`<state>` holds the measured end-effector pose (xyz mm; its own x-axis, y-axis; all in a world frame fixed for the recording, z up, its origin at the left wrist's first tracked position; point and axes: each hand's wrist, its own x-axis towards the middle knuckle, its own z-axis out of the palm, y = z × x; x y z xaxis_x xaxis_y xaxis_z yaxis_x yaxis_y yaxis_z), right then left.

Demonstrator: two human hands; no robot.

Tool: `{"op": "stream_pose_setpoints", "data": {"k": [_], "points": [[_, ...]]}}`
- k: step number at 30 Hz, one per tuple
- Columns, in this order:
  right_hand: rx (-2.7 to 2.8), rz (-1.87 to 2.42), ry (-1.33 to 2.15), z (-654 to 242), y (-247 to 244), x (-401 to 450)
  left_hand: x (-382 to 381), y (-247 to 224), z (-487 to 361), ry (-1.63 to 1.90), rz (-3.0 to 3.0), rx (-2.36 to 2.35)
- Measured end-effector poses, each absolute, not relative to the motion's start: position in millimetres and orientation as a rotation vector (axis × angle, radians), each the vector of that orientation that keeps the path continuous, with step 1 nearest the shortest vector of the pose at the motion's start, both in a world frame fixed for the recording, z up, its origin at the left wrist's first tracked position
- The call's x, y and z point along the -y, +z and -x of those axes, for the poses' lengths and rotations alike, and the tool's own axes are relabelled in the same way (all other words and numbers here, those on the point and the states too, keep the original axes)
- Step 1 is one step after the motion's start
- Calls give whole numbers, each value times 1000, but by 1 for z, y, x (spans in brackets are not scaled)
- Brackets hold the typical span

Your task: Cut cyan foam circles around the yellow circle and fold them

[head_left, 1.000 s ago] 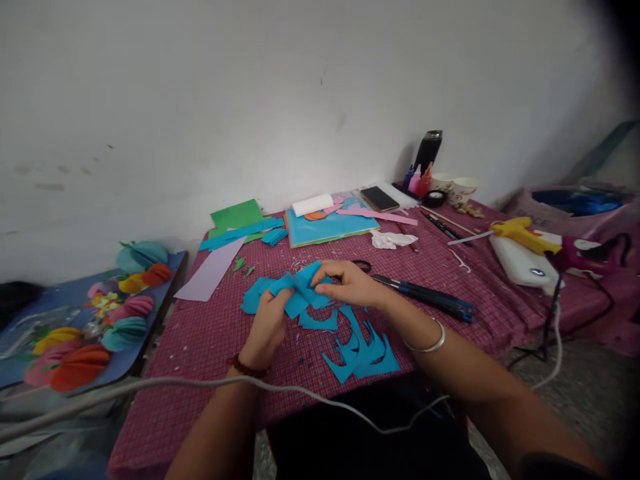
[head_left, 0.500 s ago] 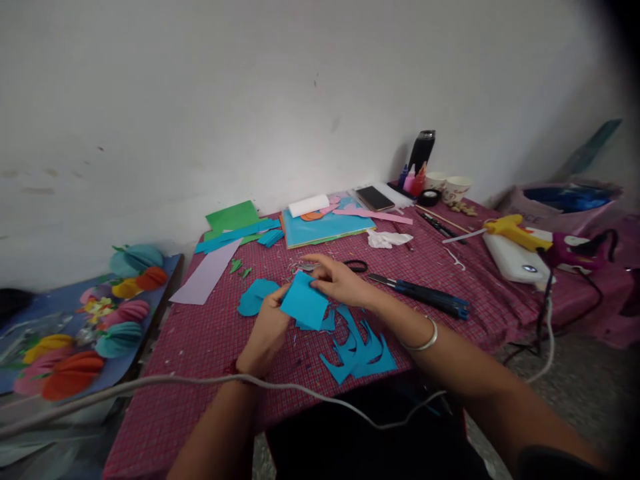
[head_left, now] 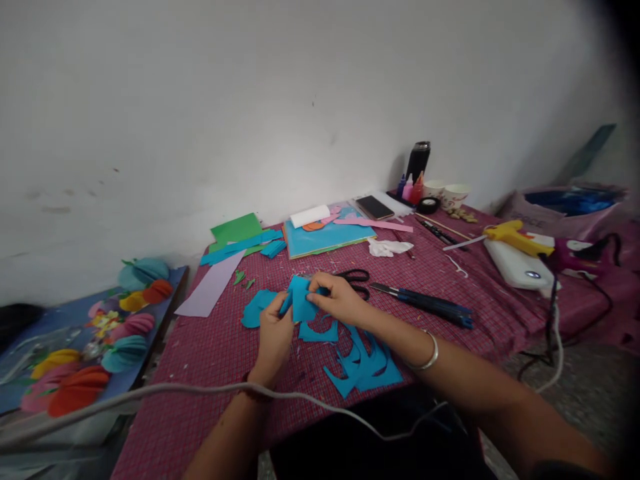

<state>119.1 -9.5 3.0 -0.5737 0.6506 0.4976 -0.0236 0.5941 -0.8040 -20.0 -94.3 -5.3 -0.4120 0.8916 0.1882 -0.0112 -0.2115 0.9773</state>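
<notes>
Much clutter on checked tablecloth

The left hand and right hand hide part of the blue paper piece; bottle labels too small to read

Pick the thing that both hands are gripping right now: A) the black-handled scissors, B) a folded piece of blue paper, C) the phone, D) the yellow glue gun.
B: the left hand and right hand pinch a folded piece of blue paper between them, while the scissors, the glue gun and the phone lie untouched on the table.
</notes>
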Motion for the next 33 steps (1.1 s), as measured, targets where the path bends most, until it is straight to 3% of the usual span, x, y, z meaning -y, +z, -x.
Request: {"op": "stream_pose_setpoints", "data": {"k": [5,14,25,33], "points": [[2070,504,964,-122,6,8,90,2,32,1884,-982,-1076],[2221,398,829,-124,10,13,92,-3,37,1598,-1292,-1510],[2223,428,905,-126,10,15,97,2,32,1591,-1370,-1597],[1968,525,1135,-122,4,12,96,4,30,1819,-1104,-1526]]}}
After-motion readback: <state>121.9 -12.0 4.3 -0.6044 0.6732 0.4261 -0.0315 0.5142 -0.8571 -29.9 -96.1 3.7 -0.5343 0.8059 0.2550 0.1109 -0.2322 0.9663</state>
